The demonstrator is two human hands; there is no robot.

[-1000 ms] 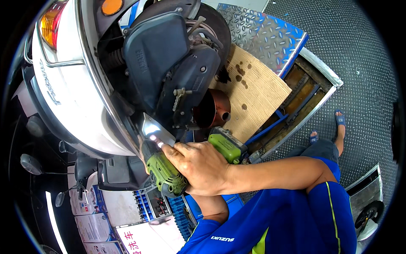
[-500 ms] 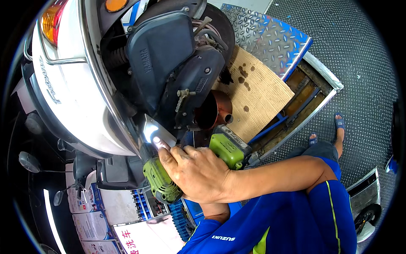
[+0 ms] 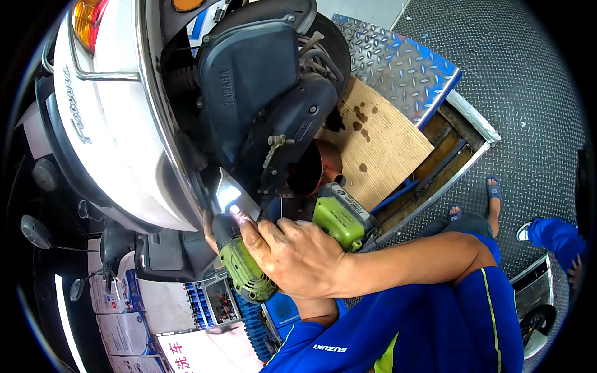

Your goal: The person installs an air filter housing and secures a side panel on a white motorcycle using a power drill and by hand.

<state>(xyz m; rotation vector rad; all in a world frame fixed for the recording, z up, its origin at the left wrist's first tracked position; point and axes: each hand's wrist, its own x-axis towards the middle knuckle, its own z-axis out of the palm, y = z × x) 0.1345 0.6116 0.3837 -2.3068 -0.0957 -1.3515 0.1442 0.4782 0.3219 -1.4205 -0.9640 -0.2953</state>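
Note:
My right hand [image 3: 301,256] is wrapped round the grip of a green cordless power driver [image 3: 245,270], its battery pack [image 3: 339,221] sticking out beyond the wrist. The tool's nose points at the lower edge of a white scooter [image 3: 124,149], and a light glares on a plate-like part [image 3: 231,198] there. Whether the tip touches a fastener is hidden. My left forearm [image 3: 317,309] passes behind the tool. Of my left hand [image 3: 210,232] only a sliver shows between the tool and the bodywork, so its grip is hidden. The dark engine casing [image 3: 249,81] lies beyond the hands.
A reddish-brown funnel-like container [image 3: 328,161] stands beside the engine. Oil-spotted cardboard [image 3: 385,143] lies by a tread-plate ramp [image 3: 398,62] and an open framed pit [image 3: 444,152]. Another person's blue-clothed limb [image 3: 563,242] is at the right rim. A tool case [image 3: 221,301] sits below the scooter.
The view has shifted slightly, so the scooter sits a little further right. A co-worker's blue clothing and hand have come into view at the right. My right hand still grips the driver.

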